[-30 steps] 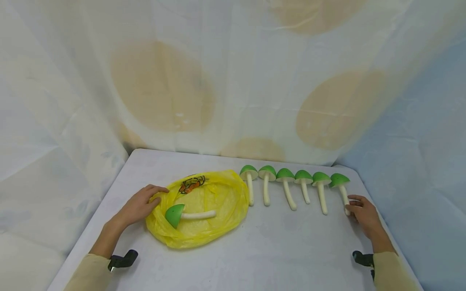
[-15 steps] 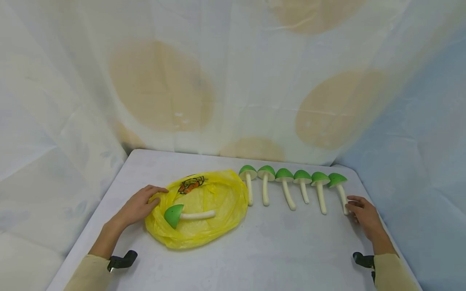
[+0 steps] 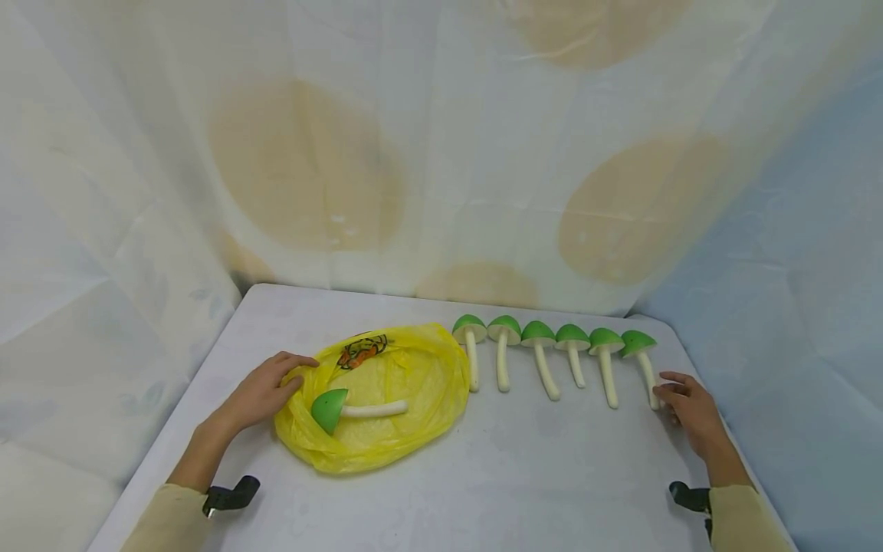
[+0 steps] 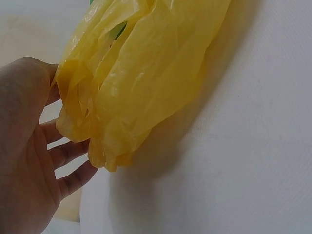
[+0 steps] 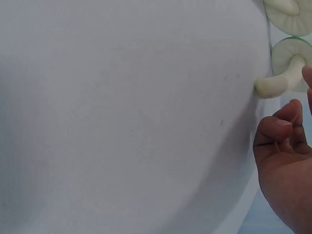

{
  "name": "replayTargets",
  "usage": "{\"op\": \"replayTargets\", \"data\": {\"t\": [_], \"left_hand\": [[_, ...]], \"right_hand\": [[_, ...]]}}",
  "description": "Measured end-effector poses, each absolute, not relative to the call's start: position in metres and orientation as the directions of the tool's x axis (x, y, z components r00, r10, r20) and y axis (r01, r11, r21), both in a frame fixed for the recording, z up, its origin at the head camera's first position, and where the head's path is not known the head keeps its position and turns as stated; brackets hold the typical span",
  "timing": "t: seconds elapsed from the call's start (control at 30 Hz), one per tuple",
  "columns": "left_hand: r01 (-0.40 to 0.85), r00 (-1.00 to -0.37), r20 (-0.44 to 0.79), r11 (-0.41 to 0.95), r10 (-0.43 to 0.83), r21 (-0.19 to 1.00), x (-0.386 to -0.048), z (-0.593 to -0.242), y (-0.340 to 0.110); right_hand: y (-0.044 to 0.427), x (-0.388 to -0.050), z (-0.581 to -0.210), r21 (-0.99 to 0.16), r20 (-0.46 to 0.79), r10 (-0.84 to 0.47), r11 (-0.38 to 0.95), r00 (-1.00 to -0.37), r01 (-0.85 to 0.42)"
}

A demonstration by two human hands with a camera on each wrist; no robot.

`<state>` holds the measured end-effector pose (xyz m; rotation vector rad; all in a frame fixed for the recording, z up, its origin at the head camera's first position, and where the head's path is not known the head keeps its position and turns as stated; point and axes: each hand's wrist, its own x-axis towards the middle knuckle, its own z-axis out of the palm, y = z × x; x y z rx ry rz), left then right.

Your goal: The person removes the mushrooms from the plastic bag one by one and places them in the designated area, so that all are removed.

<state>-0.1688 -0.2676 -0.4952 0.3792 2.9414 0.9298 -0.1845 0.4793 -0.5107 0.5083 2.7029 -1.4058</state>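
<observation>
A yellow plastic bag point(image 3: 428, 383) lies spread with its mouth open at the left of the table. My left hand point(image 3: 262, 391) holds its left rim, thumb on the near side and fingers behind the plastic. Inside rests a toy mushroom point(image 3: 331, 410) with a green cap and a white stem, lying sideways. My right hand point(image 3: 693, 414) is at the stem end of the rightmost mushroom point(image 3: 638, 344) in a row. In the right wrist view its fingers are loosely bent. A gap shows between thumb and stem point(image 5: 273, 87); an index fingertip overlaps the stem, contact unclear.
Several more green-capped mushrooms point(image 3: 539, 333) lie side by side along the back right, caps toward the rear curtain point(image 3: 483, 192). The leftmost one point(image 3: 471, 360) touches or nearly touches the bag. Curtains also stand at both sides of the white table point(image 3: 538, 475).
The view has shifted very slightly. Both hands, the bag and the mushrooms otherwise keep their places.
</observation>
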Motion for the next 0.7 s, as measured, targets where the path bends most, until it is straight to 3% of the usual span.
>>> {"op": "replayTargets", "data": {"t": [0.43,0.7], "left_hand": [[0.217,-0.970,0.035,0.789,0.241,0.575,-0.169,-0.495,-0.267],[0.212,-0.971,0.033,0.784,0.237,0.583,-0.169,-0.496,-0.266]], "right_hand": [[0.426,-0.194,-0.473,-0.847,-0.029,0.179,0.518,-0.984,0.119],[0.354,-0.207,-0.443,-0.903,0.025,-0.129,0.423,-0.991,-0.078]]}}
